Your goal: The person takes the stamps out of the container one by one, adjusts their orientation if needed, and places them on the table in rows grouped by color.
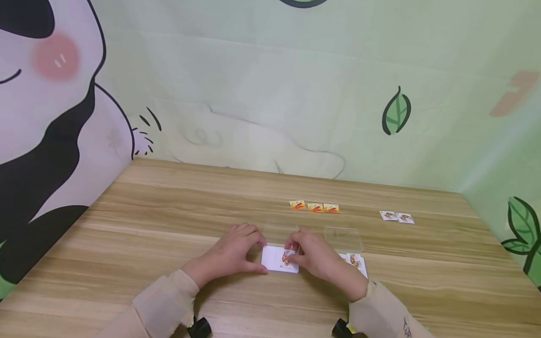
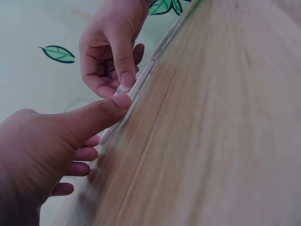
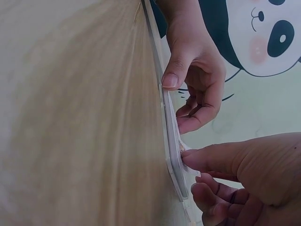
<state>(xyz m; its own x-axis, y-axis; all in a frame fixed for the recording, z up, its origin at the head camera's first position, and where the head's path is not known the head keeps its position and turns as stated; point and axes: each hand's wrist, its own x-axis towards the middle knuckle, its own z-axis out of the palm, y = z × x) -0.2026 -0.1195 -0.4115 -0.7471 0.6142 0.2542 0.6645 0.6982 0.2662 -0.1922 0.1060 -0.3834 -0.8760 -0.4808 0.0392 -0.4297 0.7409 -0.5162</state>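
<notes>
Pinching a small picture card (image 1: 285,259) between thumb and fingers of the right hand (image 1: 317,256), at the white case (image 1: 270,259) beneath; gripping that case with the left hand (image 1: 230,251), thumb and fingers parted; facing three yellow cards (image 1: 315,208) beyond the right.

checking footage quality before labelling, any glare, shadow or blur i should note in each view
Head view: bright, a pale glare streak across the right of the backdrop, soft shadow by the left hand, yellow cards too small to read; left wrist view: dimmer, tabletop blurred toward the right; right wrist view: dimmer, tabletop blurred toward the left.
</notes>
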